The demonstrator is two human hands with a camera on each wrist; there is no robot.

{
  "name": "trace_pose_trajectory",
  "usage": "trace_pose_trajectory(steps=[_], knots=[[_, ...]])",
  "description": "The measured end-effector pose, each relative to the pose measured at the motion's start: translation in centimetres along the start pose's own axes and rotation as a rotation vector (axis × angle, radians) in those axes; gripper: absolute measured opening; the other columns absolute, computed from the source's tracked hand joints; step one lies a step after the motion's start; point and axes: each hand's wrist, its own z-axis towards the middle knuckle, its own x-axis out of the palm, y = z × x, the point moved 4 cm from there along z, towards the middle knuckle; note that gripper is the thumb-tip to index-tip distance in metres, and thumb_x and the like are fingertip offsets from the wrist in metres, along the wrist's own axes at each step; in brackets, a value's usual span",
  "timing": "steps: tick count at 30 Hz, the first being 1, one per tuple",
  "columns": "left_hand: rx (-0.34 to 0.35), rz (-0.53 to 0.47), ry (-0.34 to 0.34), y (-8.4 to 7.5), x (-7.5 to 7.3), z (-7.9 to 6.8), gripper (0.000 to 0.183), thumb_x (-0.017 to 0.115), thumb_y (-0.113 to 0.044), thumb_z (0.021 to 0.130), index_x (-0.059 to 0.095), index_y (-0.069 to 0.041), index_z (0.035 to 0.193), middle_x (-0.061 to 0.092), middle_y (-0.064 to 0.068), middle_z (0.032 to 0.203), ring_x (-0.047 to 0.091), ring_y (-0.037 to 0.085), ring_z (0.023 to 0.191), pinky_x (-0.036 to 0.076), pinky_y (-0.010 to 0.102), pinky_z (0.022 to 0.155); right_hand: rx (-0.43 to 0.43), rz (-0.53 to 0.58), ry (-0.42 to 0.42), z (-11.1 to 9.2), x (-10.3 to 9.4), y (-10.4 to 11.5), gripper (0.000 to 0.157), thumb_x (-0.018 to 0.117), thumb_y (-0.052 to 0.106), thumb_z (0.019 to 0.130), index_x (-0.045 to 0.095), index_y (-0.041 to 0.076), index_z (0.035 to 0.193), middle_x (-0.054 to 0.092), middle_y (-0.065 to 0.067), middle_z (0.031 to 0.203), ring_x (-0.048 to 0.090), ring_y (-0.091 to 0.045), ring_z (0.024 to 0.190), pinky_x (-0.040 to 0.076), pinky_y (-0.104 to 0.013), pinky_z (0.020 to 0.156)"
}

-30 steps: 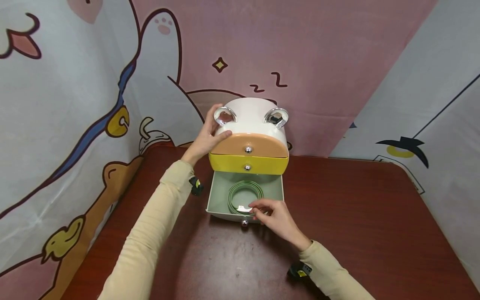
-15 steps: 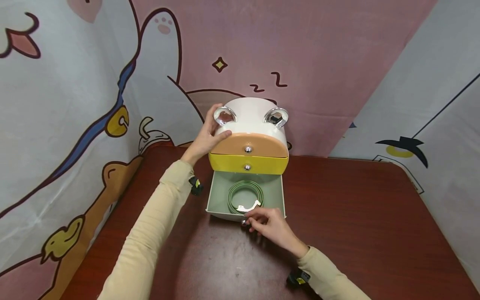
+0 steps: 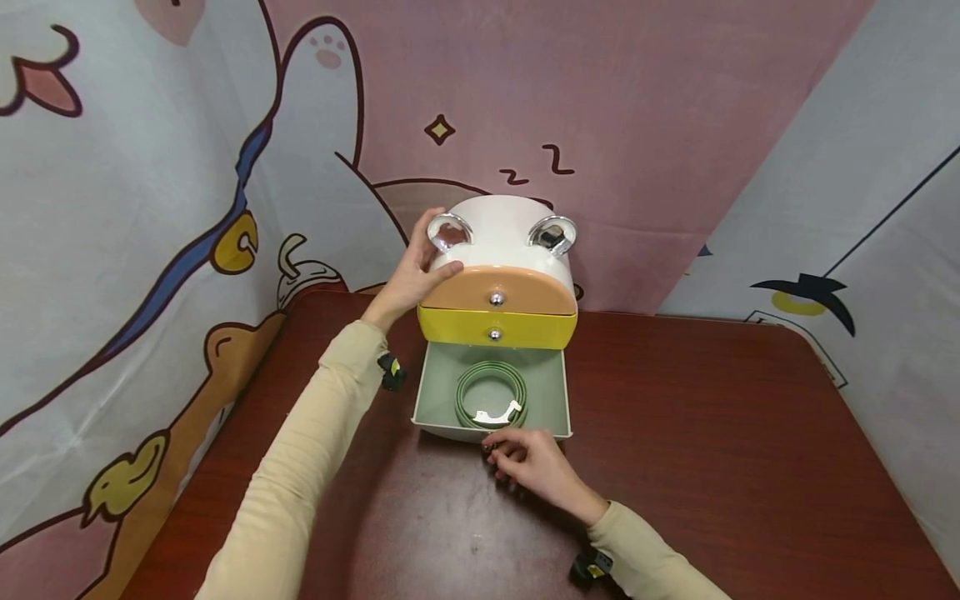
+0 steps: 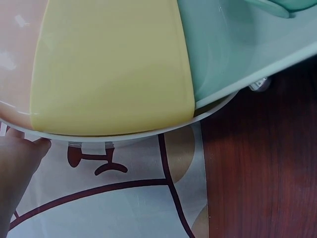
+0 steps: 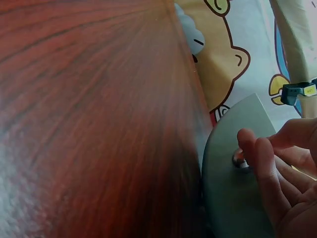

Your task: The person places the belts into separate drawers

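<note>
A small white cabinet (image 3: 498,229) with two shiny silver ears stands at the back. Its orange top drawer (image 3: 457,293) and yellow middle drawer (image 3: 450,327) are closed. The pale green bottom drawer (image 3: 432,408) is pulled out. Inside it lies a round green thing (image 3: 462,392) with several concentric rings, like a coil; glare covers its front part. My left hand (image 3: 408,279) rests against the cabinet's left side, thumb at the front edge, other fingers partly behind an ear. My right hand (image 3: 540,467) pinches the silver knob (image 5: 239,159) of the green drawer; the fingers partly hide it.
The dark red-brown table (image 3: 712,433) extends to both sides and in front of the cabinet. A cartoon-printed cloth (image 3: 600,108) hangs close behind and along the left and right.
My right hand has moved from the drawer's front rim down and slightly left to the knob, its fingers closing on it. The left hand, cabinet and drawer look unmoved.
</note>
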Motion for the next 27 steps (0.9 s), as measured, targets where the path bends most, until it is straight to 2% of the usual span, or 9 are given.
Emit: trace_pose_trajectory(steps=[7, 12, 19, 27], knots=[[-0.004, 0.001, 0.003, 0.1, 0.0, 0.0, 0.075, 0.059, 0.01, 0.09, 0.011, 0.003, 0.146, 0.035, 0.026, 0.143, 0.023, 0.043, 0.138, 0.019, 0.043, 0.112, -0.01, -0.1, 0.048, -0.2, 0.4, -0.6, 0.035, 0.062, -0.01, 0.084, 0.065, -0.002, 0.118, 0.071, -0.016, 0.094, 0.065, -0.02, 0.052, 0.05, -0.026, 0.044], [-0.013, 0.003, 0.001, 0.2, -0.1, 0.0, 0.076, 0.061, 0.008, 0.09, 0.012, 0.0, 0.147, 0.035, 0.024, 0.143, 0.021, 0.044, 0.138, 0.019, 0.044, 0.112, -0.02, -0.143, 0.032, -0.2, 0.4, -1.0, 0.037, 0.064, -0.007, 0.084, 0.066, 0.003, 0.12, 0.069, -0.014, 0.104, 0.063, -0.011, 0.053, 0.049, -0.025, 0.043], [-0.02, 0.01, -0.002, 0.1, -0.1, 0.0, 0.074, 0.06, 0.008, 0.09, 0.013, -0.002, 0.147, 0.033, 0.027, 0.144, 0.023, 0.04, 0.139, 0.019, 0.043, 0.112, -0.064, -0.167, -0.054, 0.0, 0.7, -1.0, 0.036, 0.064, -0.008, 0.081, 0.07, 0.003, 0.114, 0.071, -0.013, 0.096, 0.065, -0.009, 0.061, 0.049, -0.022, 0.046], [-0.029, 0.008, 0.002, 0.1, 0.0, 0.0, 0.075, 0.059, 0.008, 0.091, 0.012, -0.001, 0.147, 0.031, 0.027, 0.146, 0.021, 0.04, 0.14, 0.019, 0.043, 0.112, -0.195, -0.25, -0.191, 0.1, 0.8, -1.2, 0.029, 0.07, -0.009, 0.077, 0.075, 0.004, 0.103, 0.073, -0.007, 0.095, 0.066, -0.005, 0.07, 0.051, -0.017, 0.059]])
